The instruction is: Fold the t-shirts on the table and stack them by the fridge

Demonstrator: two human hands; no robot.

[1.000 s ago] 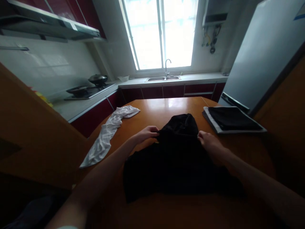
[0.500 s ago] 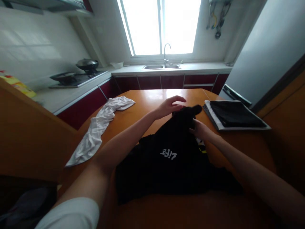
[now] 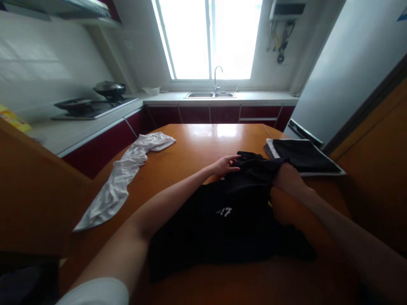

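Note:
A black T-shirt (image 3: pixel 210 237) with white lettering and a small yellow mark lies spread on the wooden table, its far part bunched up. My right hand (image 3: pixel 288 180) is closed around the bunched cloth at the shirt's far right. At the left of that bunch is my left hand (image 3: pixel 223 165), its fingers apart and curved, the tips at the cloth's edge. Part of the lettering is hidden under a fold.
A crumpled white garment (image 3: pixel 119 178) lies along the left of the table (image 3: pixel 197 144). Folded black and white cloths (image 3: pixel 305 154) are stacked at the right, near the fridge (image 3: pixel 333 67). Beyond are a sink (image 3: pixel 200 95) and a stove with pans (image 3: pixel 110 89).
My right hand has moved right and gripped the shirt's far part, which now spreads lower and wider. My left hand has lowered slightly. The camera view has shifted a little.

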